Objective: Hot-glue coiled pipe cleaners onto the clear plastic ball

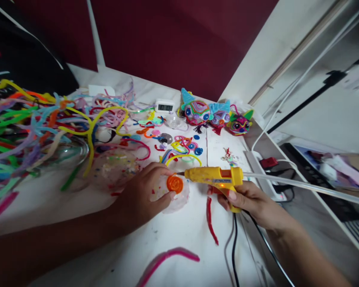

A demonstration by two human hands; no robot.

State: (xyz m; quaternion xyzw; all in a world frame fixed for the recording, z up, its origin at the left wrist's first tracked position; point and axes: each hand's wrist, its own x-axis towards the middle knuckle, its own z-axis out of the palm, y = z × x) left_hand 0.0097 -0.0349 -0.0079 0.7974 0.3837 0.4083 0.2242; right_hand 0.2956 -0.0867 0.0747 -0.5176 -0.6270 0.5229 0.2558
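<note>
My left hand (148,189) grips an orange coil of pipe cleaner (175,184) between thumb and index finger. Just below the coil is a round, translucent plastic piece (179,202) with coloured specks; whether the hand touches it I cannot tell. In my right hand (248,201) is a yellow hot glue gun (212,175), its handle wrapped by the fingers. The gun's metal nozzle points left, at the upper edge of the coil. An orange light glows on its side, and a clear glue stick (287,184) sticks out of the back.
A heap of colourful pipe cleaners (48,127) covers the left. At the back stand a small digital clock (164,106) and decorated animal-face balls (197,111). A power strip (261,175) lies right. Red (210,221) and pink pipe cleaners (170,255) lie in front, beside the gun's black cable (235,247).
</note>
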